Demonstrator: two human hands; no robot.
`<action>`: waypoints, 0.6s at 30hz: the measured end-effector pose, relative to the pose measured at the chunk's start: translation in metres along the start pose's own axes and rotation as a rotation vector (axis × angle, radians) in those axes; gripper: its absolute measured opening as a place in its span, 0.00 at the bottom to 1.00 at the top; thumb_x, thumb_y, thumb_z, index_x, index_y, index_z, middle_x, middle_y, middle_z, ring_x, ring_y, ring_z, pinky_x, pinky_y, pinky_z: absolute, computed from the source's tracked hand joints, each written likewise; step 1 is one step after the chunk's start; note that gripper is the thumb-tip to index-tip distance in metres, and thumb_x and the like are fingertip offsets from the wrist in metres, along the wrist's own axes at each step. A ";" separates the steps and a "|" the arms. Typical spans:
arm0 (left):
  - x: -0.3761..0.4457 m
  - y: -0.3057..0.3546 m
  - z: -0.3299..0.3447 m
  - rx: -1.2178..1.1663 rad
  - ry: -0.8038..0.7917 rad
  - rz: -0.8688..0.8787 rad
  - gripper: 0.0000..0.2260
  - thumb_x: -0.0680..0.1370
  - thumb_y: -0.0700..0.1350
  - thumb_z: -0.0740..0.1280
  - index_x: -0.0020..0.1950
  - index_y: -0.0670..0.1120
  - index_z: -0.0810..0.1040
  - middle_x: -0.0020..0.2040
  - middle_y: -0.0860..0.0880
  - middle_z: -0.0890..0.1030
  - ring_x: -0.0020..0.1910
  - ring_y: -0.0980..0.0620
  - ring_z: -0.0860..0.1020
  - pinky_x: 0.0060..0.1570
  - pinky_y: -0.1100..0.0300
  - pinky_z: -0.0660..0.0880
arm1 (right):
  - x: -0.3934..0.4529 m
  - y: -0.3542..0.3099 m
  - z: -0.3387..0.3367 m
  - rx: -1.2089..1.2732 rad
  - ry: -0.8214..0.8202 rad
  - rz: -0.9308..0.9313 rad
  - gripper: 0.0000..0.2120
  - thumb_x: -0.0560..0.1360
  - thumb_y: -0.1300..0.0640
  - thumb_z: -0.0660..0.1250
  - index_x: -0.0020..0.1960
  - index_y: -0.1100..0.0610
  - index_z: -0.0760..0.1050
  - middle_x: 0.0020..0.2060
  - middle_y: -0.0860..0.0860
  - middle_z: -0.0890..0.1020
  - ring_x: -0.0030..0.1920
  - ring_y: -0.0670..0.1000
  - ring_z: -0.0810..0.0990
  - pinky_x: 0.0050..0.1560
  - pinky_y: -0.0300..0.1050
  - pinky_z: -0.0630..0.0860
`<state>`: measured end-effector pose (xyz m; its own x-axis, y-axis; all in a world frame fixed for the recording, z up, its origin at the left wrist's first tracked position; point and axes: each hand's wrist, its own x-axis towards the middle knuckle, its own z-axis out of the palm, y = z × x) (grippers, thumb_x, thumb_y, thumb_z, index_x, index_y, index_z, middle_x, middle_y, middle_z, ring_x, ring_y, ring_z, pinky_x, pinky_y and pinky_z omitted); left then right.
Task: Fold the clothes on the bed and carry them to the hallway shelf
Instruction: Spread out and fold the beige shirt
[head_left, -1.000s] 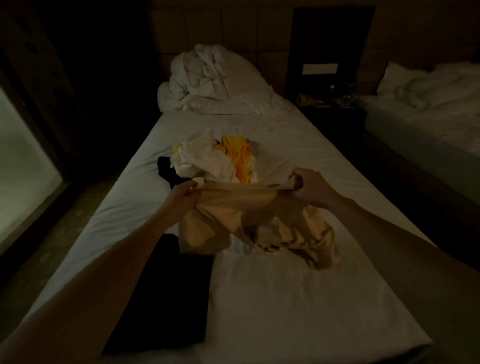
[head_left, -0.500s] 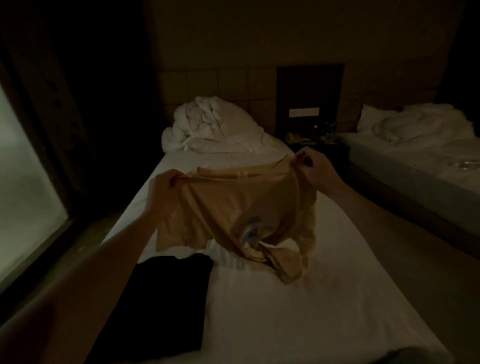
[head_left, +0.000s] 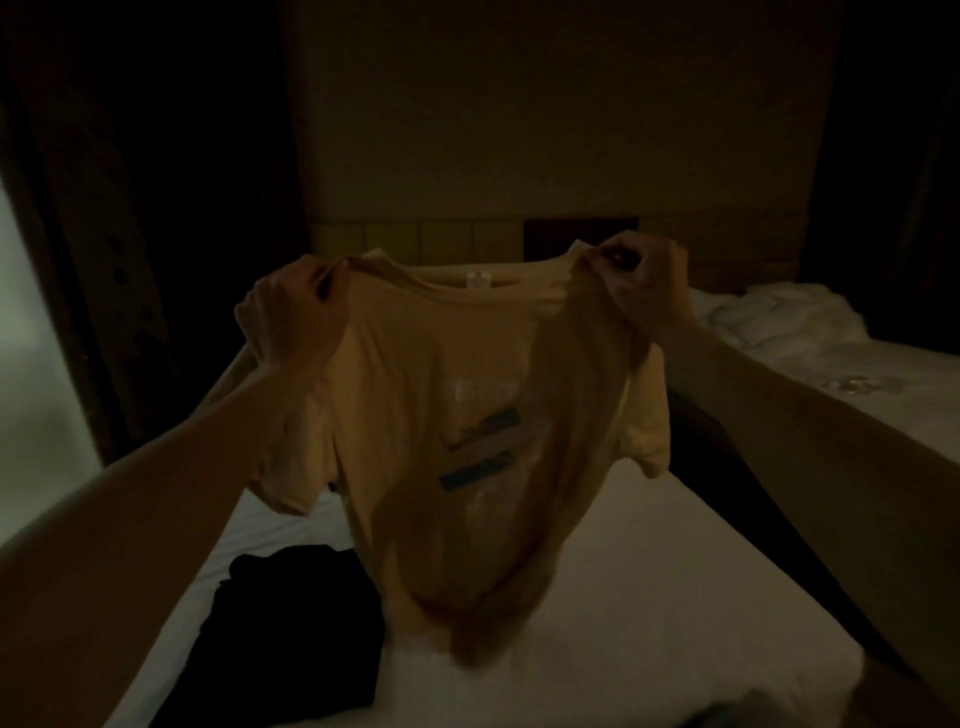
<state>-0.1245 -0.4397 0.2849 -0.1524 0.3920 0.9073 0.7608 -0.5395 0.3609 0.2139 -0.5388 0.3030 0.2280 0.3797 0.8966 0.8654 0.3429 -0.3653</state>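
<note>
We hold a tan T-shirt (head_left: 467, 415) up over the bed (head_left: 649, 571), our left hand (head_left: 291, 312) gripping its left shoulder, our right hand (head_left: 644, 280) pinching its right shoulder. Its hem hangs just above the sheet. A dark garment (head_left: 291, 623) lies near left.

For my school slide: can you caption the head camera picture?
Both hands hold a tan T-shirt up over the bed.

T-shirt (head_left: 483, 415) print blurred, unreadable
</note>
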 end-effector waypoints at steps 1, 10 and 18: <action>0.006 0.002 -0.002 0.013 0.000 0.015 0.19 0.77 0.59 0.58 0.51 0.47 0.81 0.48 0.41 0.83 0.49 0.37 0.79 0.50 0.48 0.72 | 0.005 -0.002 -0.005 -0.007 0.032 -0.022 0.09 0.75 0.52 0.71 0.47 0.58 0.83 0.41 0.46 0.81 0.44 0.42 0.79 0.43 0.23 0.68; 0.027 -0.026 0.053 0.077 -0.130 0.141 0.20 0.76 0.60 0.57 0.44 0.47 0.80 0.44 0.43 0.83 0.44 0.40 0.80 0.44 0.51 0.70 | 0.019 0.034 0.031 -0.110 -0.025 0.013 0.11 0.75 0.51 0.70 0.50 0.58 0.83 0.46 0.54 0.85 0.48 0.49 0.81 0.48 0.39 0.73; -0.049 -0.112 0.219 0.073 -0.645 -0.025 0.15 0.78 0.51 0.60 0.50 0.41 0.80 0.51 0.41 0.81 0.50 0.41 0.79 0.50 0.53 0.71 | -0.030 0.161 0.177 -0.233 -0.369 0.239 0.13 0.76 0.46 0.66 0.51 0.54 0.82 0.47 0.57 0.82 0.49 0.57 0.80 0.52 0.51 0.75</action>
<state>-0.0638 -0.2353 0.1524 0.2215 0.7850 0.5785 0.8061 -0.4813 0.3444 0.2678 -0.3424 0.1732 0.2955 0.7179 0.6304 0.8944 0.0240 -0.4466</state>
